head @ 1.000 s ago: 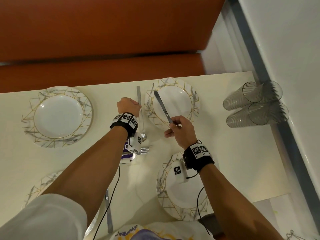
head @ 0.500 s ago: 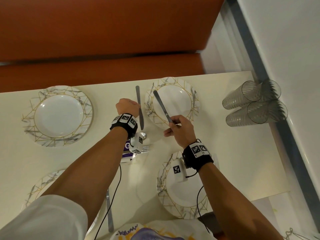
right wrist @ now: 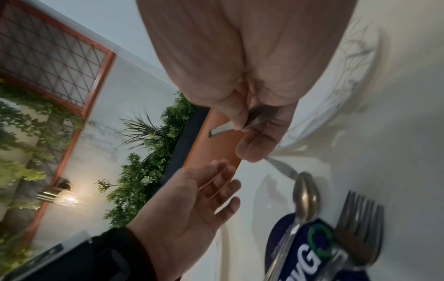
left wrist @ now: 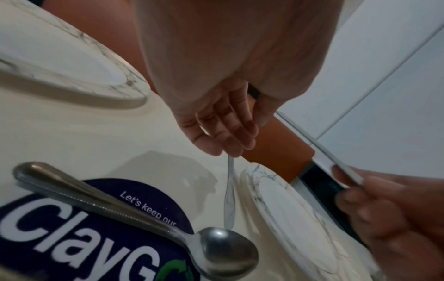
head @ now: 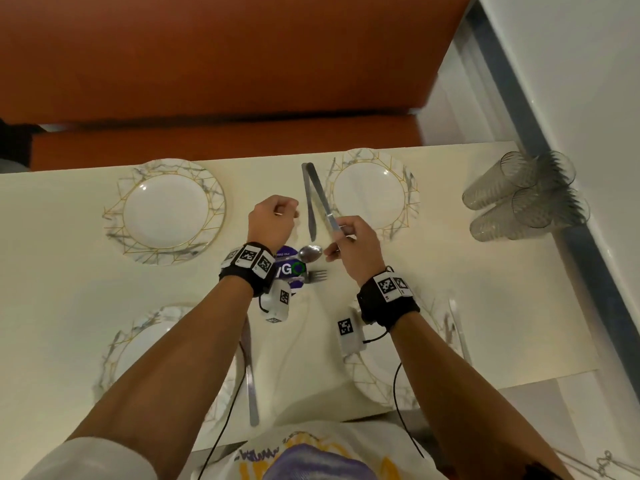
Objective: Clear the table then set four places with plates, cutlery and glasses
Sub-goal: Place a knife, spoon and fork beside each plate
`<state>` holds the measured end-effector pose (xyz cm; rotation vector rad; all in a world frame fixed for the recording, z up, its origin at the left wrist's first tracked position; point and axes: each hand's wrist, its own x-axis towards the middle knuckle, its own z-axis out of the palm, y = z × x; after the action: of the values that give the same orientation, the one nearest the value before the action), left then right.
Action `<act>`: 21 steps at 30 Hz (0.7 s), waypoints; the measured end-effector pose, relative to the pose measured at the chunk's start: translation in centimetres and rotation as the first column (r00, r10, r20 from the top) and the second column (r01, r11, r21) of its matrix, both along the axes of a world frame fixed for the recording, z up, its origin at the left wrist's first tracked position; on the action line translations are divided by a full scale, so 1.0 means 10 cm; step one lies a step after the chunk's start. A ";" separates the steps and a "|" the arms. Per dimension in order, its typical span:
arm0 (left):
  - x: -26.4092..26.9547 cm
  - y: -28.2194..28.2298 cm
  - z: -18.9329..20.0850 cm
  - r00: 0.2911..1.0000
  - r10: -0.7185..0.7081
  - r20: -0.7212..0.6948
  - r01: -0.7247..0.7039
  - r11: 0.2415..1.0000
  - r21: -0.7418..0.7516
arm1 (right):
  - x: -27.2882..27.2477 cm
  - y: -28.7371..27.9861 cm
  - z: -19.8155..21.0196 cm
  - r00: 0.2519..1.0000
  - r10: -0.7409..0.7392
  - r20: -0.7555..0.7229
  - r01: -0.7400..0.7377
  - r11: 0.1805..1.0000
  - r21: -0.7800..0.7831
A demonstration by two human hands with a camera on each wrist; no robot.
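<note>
Knife (head: 323, 202) pinched at the handle end in the right hand (head: 353, 245), blade angled up and away over the gap left of the far right plate (head: 408, 199). Fingers (right wrist: 240, 116) curled tight on the handle. A second knife (head: 309, 206) lying flat on the tabletop (head: 52, 289) just beside that plate's left rim. Left hand (head: 273, 220) hovering beside it, fingers (left wrist: 225, 136) loose, gripping nothing. Best handled, by the look of it: lowering the held blade level, parallel to a plate rim, clear of the laid knife, released only once flat. Spoon (head: 310, 252) and fork (head: 317, 276) waiting nearby on a purple sticker (head: 291, 270); glasses (head: 526, 199) stacked on their sides at the far right.
</note>
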<state>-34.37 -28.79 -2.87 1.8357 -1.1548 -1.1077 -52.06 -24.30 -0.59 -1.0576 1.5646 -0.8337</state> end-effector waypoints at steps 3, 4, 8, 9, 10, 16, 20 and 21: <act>0.04 0.21 0.20 0.995 -0.022 -0.094 0.017 0.998 -0.059 | 0.27 0.12 0.07 0.998 0.016 0.053 -0.015 0.999 -0.030; 0.07 0.28 0.26 0.994 -0.024 -0.111 0.016 0.997 -0.078 | 0.35 0.17 0.10 0.998 0.023 0.062 -0.021 0.999 -0.034; 0.25 0.55 0.41 0.988 0.007 -0.154 -0.027 0.992 -0.124 | 0.65 0.33 0.22 0.995 0.079 0.055 -0.079 0.997 -0.005; 0.31 0.62 0.44 0.986 0.032 -0.165 -0.053 0.991 -0.122 | 0.71 0.36 0.24 0.993 0.111 0.028 -0.111 0.994 -0.006; 0.37 0.68 0.46 0.982 0.058 -0.180 -0.080 0.990 -0.118 | 0.77 0.39 0.27 0.990 0.144 0.005 -0.144 0.990 -0.013; 0.78 1.04 0.61 0.944 0.199 -0.263 -0.221 0.974 -0.054 | 1.12 0.52 0.35 0.929 0.354 -0.107 -0.364 0.926 -0.095; 1.14 1.17 0.60 0.924 0.265 -0.276 -0.283 0.959 -0.024 | 1.45 0.57 0.35 0.893 0.435 -0.113 -0.446 0.890 -0.096; 1.25 1.18 0.59 0.914 0.285 -0.289 -0.300 0.954 -0.007 | 1.55 0.58 0.34 0.886 0.451 -0.106 -0.460 0.884 -0.089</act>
<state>-21.85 -16.99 2.99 1.6753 -0.7078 -1.1099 -36.54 -18.54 2.79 -1.4861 1.2650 -0.5589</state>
